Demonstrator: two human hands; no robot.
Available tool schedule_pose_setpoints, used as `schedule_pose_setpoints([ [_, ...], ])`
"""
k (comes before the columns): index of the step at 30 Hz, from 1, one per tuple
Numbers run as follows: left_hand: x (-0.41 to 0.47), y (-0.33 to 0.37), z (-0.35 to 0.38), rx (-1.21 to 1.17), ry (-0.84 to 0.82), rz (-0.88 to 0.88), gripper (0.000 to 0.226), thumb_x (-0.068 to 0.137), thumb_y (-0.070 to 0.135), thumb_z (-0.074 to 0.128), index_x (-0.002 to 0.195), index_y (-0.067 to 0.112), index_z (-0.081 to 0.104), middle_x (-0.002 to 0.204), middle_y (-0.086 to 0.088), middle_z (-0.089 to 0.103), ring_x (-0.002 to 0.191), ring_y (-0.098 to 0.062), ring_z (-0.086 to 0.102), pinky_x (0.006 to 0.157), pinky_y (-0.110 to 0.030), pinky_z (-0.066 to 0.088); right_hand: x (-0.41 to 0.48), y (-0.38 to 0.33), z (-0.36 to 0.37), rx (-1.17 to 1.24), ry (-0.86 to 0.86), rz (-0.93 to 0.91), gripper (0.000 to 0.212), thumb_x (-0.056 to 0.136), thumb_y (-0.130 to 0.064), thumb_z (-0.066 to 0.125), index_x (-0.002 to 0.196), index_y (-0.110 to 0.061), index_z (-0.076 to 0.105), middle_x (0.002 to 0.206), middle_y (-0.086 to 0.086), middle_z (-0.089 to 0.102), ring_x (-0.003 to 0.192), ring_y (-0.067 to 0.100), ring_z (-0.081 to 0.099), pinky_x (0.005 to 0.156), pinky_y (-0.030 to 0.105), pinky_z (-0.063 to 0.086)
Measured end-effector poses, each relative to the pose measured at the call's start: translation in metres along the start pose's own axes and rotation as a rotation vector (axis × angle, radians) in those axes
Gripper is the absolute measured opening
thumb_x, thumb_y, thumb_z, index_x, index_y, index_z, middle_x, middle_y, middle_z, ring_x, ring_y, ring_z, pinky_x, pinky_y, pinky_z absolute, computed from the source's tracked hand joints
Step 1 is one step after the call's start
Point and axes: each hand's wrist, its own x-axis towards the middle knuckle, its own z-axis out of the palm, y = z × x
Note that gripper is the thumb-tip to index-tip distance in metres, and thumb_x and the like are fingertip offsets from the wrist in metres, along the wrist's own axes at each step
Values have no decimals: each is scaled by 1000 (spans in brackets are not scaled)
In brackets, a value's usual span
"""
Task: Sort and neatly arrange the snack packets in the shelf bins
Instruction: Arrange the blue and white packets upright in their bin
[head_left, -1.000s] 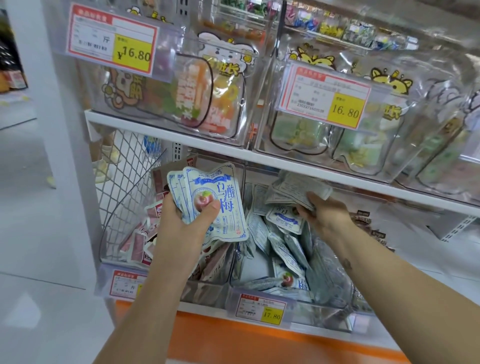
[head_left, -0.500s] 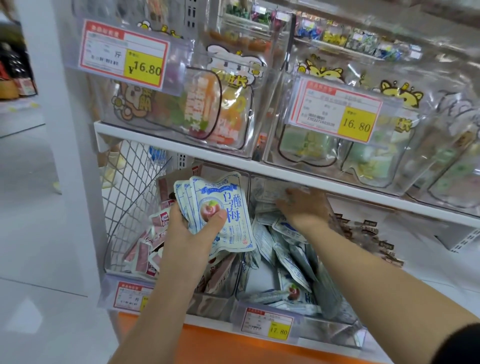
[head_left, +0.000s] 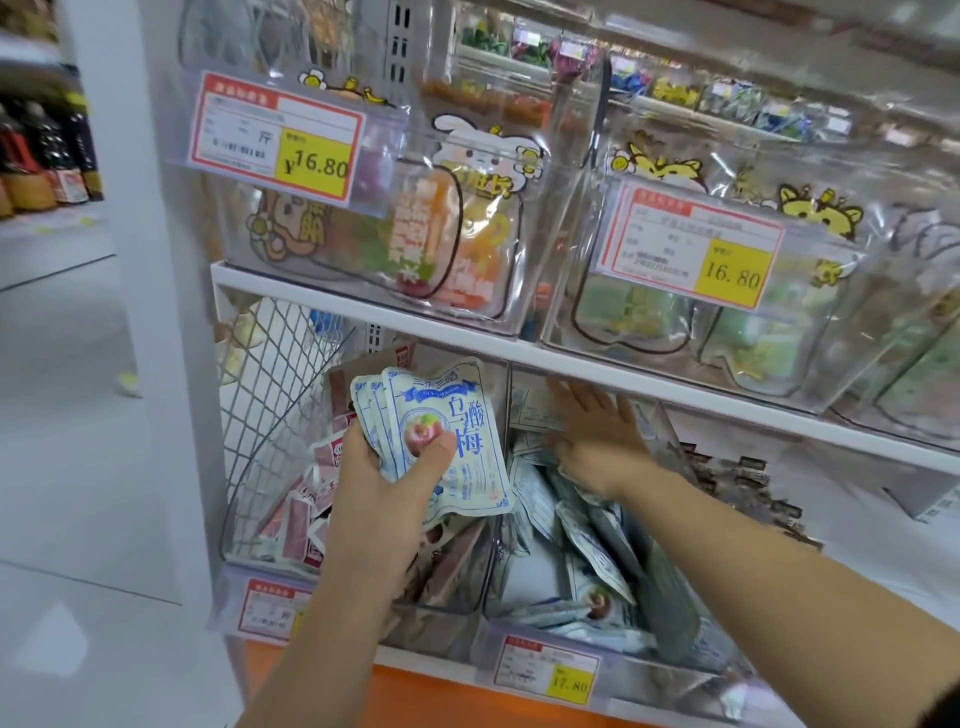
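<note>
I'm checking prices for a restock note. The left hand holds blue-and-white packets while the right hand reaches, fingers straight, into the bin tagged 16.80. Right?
Not quite. In the head view the tag on the bin that the right hand reaches into reads 17.80, not 16.80. The rest holds: the left hand holds blue-and-white packets.

The shelf edge (head_left: 727, 399) hangs low over the bin (head_left: 670, 680) heaped with packets (head_left: 582, 525), seemingly narrowing reach.

A white upper shelf (head_left: 322, 304) carried clear bins (head_left: 228, 228) side by side. The lower shelf (head_left: 872, 551) bore two packet-filled bins (head_left: 654, 675).
</note>
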Motion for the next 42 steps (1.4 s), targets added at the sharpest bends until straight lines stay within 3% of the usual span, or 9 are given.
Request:
schedule_pose_setpoints([
  [5, -2, -1, 0, 23, -9, 18, 36, 81, 31, 72, 112, 34, 54, 98, 18, 69, 87, 2, 66, 80, -27, 49, -65, 4, -20, 249, 65, -208, 41, 89, -42, 58, 125, -21, 59, 125, -3, 61, 116, 16, 54, 102, 30, 39],
  [10, -7, -3, 7, 50, -31, 30, 38, 82, 30, 71, 115, 34, 52, 98, 19, 68, 89, 3, 65, 80, -26, 47, -103, 9, -10, -221, -101, -163, 64, 79, -64, 54, 134, -34, 43, 127, -12, 57, 119, 14, 42, 100, 33, 24],
  [14, -12, -2, 15, 44, -49, 33, 39, 83, 28, 69, 118, 33, 51, 99, 22, 66, 83, 13, 61, 71, -15, 43, -98, -6, 3, -350, -50, -171, 22, 88, -40, 50, 99, -23, 59, 110, -2, 63, 109, 22, 46, 91, 35, 19],
  [21, -9, -6, 13, 36, -70, 24, 39, 82, 27, 71, 117, 32, 53, 102, 18, 69, 93, 1, 65, 88, -31, 49, -121, 18, -21, 393, 441, 100, 14, 78, -11, 64, 67, -14, 56, 60, -4, 52, 57, 17, 49, 53, 33, 40],
  [26, -11, -5, 17, 43, -74, 31, 41, 83, 28, 70, 119, 33, 52, 103, 19, 67, 94, 2, 64, 90, -31, 47, -92, 41, -27, 167, 684, 86, 6, 82, -11, 61, 81, -11, 66, 71, 9, 63, 62, 27, 56, 57, 27, 38],
  [29, -12, -5, 17, 39, -79, 30, 41, 83, 28, 70, 119, 32, 52, 102, 19, 68, 94, 1, 65, 88, -30, 48, -60, 57, -18, 42, 548, 129, 18, 88, -13, 59, 102, -11, 70, 84, 16, 69, 70, 34, 63, 62, 34, 48],
  [33, -10, -5, 11, 26, -64, 24, 34, 82, 28, 70, 110, 37, 53, 99, 20, 69, 92, 2, 65, 84, -27, 49, -38, 60, -5, 40, 197, 55, 30, 96, -17, 46, 123, -15, 59, 134, 7, 52, 111, 33, 55, 88, 35, 45],
  [37, -6, -6, 9, 47, -43, 18, 35, 82, 31, 71, 110, 38, 52, 99, 21, 68, 93, 2, 64, 86, -29, 48, -34, 56, -4, -26, -25, 23, 37, 99, -17, 42, 136, -16, 46, 145, 5, 42, 124, 28, 47, 96, 34, 41],
  [42, -6, -4, 8, 51, -43, 23, 36, 82, 31, 71, 113, 35, 53, 96, 21, 68, 85, 8, 64, 81, -24, 48, -37, 58, -5, 63, -1, 45, 40, 96, -24, 48, 136, -19, 46, 147, 2, 39, 129, 25, 42, 103, 34, 37],
])
